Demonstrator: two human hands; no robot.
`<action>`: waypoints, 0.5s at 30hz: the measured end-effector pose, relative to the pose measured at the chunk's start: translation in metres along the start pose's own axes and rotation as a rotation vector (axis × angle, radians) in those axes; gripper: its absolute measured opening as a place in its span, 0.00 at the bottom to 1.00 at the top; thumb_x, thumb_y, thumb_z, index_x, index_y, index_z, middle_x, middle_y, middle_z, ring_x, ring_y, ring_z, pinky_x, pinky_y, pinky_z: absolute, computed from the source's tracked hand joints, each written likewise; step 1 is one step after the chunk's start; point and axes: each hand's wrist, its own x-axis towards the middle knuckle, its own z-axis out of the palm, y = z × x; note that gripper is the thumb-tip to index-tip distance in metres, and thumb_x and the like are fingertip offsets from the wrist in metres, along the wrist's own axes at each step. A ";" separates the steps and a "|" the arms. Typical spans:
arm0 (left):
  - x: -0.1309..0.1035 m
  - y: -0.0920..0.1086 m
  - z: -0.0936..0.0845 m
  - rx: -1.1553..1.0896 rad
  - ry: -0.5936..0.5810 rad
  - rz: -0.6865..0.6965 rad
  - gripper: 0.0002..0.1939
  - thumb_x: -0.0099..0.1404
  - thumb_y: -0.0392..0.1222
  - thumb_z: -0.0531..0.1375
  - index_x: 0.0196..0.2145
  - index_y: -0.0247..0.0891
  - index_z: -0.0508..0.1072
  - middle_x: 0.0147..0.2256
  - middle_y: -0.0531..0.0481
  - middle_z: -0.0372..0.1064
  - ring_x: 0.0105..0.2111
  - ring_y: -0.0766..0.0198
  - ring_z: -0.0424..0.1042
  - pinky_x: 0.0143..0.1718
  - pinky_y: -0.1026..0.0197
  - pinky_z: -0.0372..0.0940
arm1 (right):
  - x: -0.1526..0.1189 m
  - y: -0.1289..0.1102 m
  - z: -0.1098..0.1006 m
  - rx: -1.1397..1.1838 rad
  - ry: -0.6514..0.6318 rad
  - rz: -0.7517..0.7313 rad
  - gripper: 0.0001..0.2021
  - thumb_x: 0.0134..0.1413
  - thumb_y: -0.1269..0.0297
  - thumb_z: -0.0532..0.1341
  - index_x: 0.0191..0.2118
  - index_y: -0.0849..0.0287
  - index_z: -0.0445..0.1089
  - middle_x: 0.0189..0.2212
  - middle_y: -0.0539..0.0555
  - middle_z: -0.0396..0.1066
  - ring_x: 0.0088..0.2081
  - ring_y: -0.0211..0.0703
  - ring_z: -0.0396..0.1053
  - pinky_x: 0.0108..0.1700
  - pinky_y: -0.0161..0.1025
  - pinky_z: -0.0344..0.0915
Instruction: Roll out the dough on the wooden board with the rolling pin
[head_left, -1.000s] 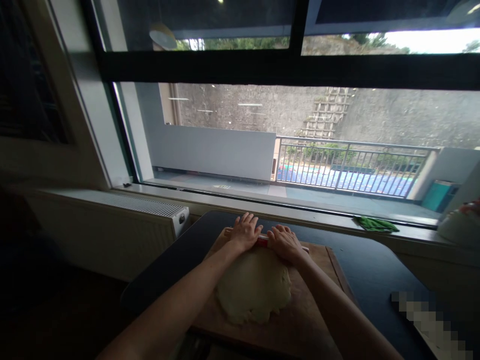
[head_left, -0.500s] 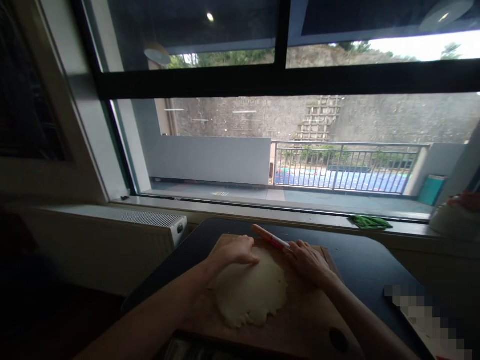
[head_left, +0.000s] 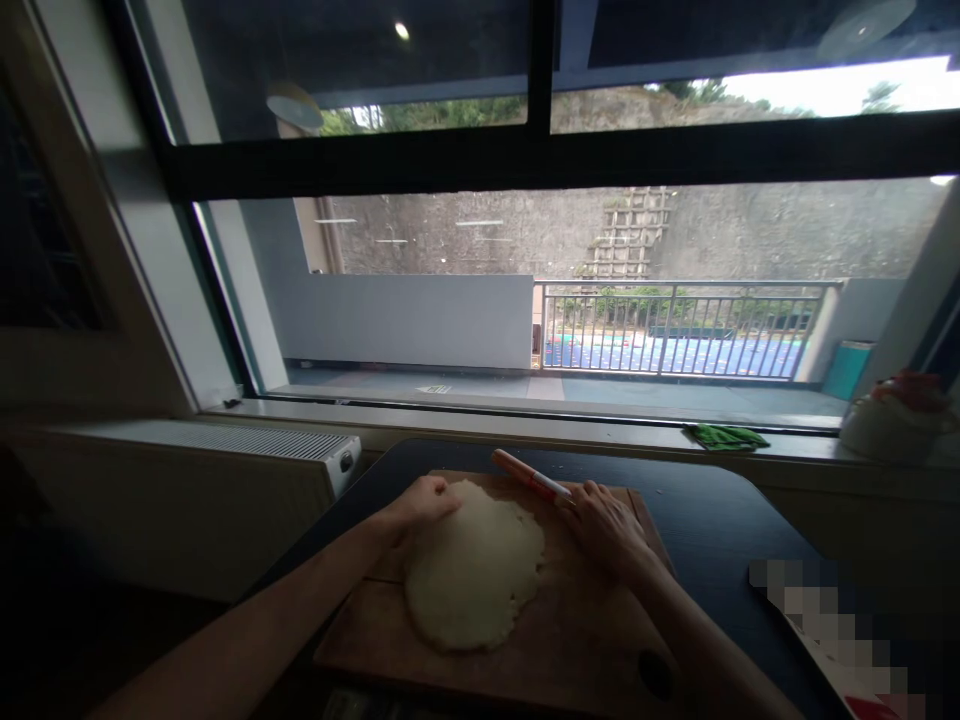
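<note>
A flat, pale sheet of dough (head_left: 476, 570) lies on a wooden board (head_left: 360, 635), its outline roughly round and ragged along the right side. At its upper left rim, my left hand (head_left: 424, 500) is closed, with thumb and fingers pinching the dough's edge. My right hand (head_left: 607, 525) rests at the board's right side, palm down, over the near end of a slim rolling pin (head_left: 529, 478). The pin slants away to the upper left, beyond the dough, with a red-and-white label on it. The part under my right hand is hidden.
The board sits on a dark table (head_left: 720, 540) with rounded corners. Behind it are a windowsill with a green cloth (head_left: 726, 437) and a pale container (head_left: 896, 420). A white radiator (head_left: 225, 500) stands at the left. A partly pixelated item (head_left: 832, 630) lies at lower right.
The dough has turned counterclockwise and shifted left on the board, its ragged edge going from the bottom to the right. My left hand has moved left with its rim. The view has shifted slightly.
</note>
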 end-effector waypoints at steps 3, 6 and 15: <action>-0.014 -0.026 -0.027 0.253 0.086 -0.021 0.10 0.52 0.47 0.57 0.24 0.37 0.68 0.23 0.53 0.66 0.24 0.63 0.67 0.22 0.66 0.56 | -0.005 -0.002 -0.006 0.038 -0.027 -0.057 0.15 0.60 0.57 0.48 0.48 0.54 0.65 0.39 0.55 0.67 0.40 0.43 0.65 0.40 0.37 0.57; -0.032 -0.025 -0.047 0.464 0.342 0.156 0.10 0.59 0.45 0.52 0.27 0.38 0.69 0.28 0.50 0.68 0.31 0.62 0.68 0.31 0.63 0.60 | -0.015 -0.016 -0.009 0.095 -0.053 -0.154 0.12 0.59 0.56 0.50 0.41 0.53 0.67 0.39 0.52 0.67 0.38 0.40 0.65 0.38 0.34 0.57; -0.029 -0.002 0.022 0.641 0.217 0.383 0.23 0.68 0.53 0.40 0.50 0.44 0.66 0.53 0.48 0.64 0.54 0.56 0.58 0.55 0.49 0.49 | -0.015 -0.080 -0.006 0.086 -0.078 -0.309 0.17 0.60 0.50 0.47 0.41 0.52 0.67 0.41 0.52 0.65 0.42 0.40 0.63 0.41 0.35 0.57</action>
